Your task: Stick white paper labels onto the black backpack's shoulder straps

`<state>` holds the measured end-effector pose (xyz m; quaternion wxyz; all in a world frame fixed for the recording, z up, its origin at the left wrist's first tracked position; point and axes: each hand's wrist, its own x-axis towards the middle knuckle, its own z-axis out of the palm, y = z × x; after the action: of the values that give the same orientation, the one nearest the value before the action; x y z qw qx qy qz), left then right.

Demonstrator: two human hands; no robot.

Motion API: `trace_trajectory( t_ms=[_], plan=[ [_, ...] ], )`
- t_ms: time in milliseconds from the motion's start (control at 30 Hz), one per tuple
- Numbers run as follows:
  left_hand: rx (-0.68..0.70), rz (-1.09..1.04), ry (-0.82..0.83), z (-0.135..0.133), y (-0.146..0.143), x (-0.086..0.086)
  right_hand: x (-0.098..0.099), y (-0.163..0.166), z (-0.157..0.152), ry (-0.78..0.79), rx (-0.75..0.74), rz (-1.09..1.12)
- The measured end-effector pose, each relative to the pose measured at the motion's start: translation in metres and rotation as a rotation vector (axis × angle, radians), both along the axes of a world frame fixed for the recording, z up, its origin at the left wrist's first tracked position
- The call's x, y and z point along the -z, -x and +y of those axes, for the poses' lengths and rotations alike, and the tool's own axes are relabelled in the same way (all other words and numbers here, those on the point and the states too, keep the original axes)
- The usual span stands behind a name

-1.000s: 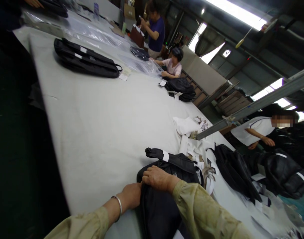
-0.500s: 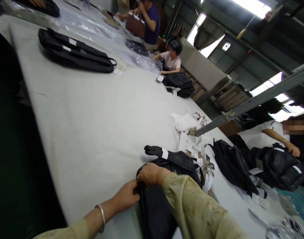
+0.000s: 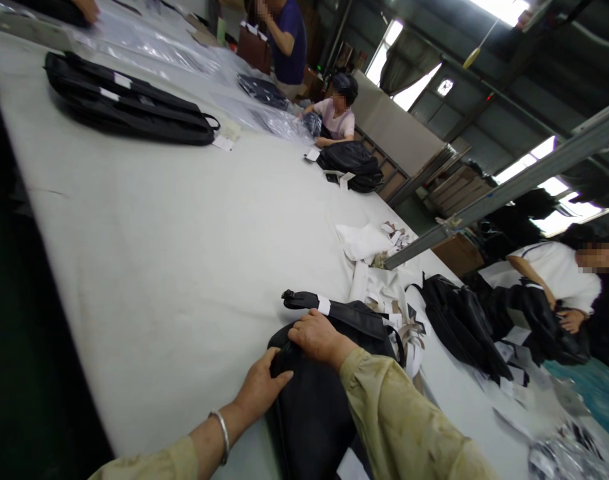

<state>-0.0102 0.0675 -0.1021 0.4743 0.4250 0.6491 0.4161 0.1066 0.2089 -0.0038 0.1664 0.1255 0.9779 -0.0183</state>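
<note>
Both hands rest on a black bag (image 3: pixel 319 413) that lies at the near edge of the white worktop (image 3: pixel 184 253), toward its right side. The left hand (image 3: pixel 262 390) has its fingers curled around the bag's left upper corner, thumb on top, gripping the dark fabric; a silver bangle (image 3: pixel 221 435) sits on that wrist. The right hand (image 3: pixel 317 337) lies knuckles-up across the top edge of the bag, fingers bent over and closed on the material just beside the left hand. Both arms wear olive sleeves (image 3: pixel 399 427).

A black strap (image 3: pixel 309 301) wrapped with a white paper band juts out past the bag's far end. Just beyond, a pile of white paper scraps (image 3: pixel 379 267) is strewn on the worktop, and more black bags (image 3: pixel 459 327) lie to the right of them. At the far left corner a flat black bag (image 3: pixel 129 107) lies with a white tag beside it, with clear plastic sleeves (image 3: pixel 184 57) behind. Another black bag (image 3: pixel 352 167) sits at the far right edge, by a seated person in pink (image 3: pixel 337 117). A person in white (image 3: pixel 559 277) handles a dark bag at the right
</note>
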Motion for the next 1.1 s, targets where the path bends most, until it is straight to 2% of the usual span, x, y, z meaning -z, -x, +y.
trace_trajectory(
  t_ms=[133,300,400,467,600,667,733,800,900,1100],
  plan=[
    [0.058,-0.032,0.034,0.0,0.003,-0.002,0.004,0.003,0.003,0.074,-0.069,-0.013],
    [0.159,-0.101,0.016,0.017,0.009,-0.007,0.004,-0.004,0.008,0.104,-0.062,-0.008],
    [0.203,-0.166,0.039,0.025,0.013,-0.011,0.002,-0.01,0.008,0.103,0.025,0.045],
    [0.186,-0.208,0.062,0.025,0.014,-0.012,0.002,-0.013,-0.001,0.074,0.139,0.166],
    [0.06,-0.222,0.115,0.01,0.018,-0.012,0.007,-0.011,-0.057,0.034,0.518,0.437],
    [-0.001,-0.187,0.159,0.001,0.02,-0.013,0.014,-0.009,-0.099,0.124,0.701,0.453],
    [-0.049,-0.13,0.199,-0.005,0.022,-0.013,0.023,-0.01,-0.14,0.255,0.804,0.36],
    [-0.078,-0.048,0.23,-0.004,0.023,-0.013,0.036,-0.015,-0.176,0.325,0.846,0.219],
    [-0.054,0.096,0.257,0.012,0.022,-0.008,0.056,-0.029,-0.209,0.264,0.894,0.057],
    [0.132,0.264,0.216,0.048,0.033,0.003,0.083,-0.048,-0.232,0.137,0.886,-0.027]
  ],
)
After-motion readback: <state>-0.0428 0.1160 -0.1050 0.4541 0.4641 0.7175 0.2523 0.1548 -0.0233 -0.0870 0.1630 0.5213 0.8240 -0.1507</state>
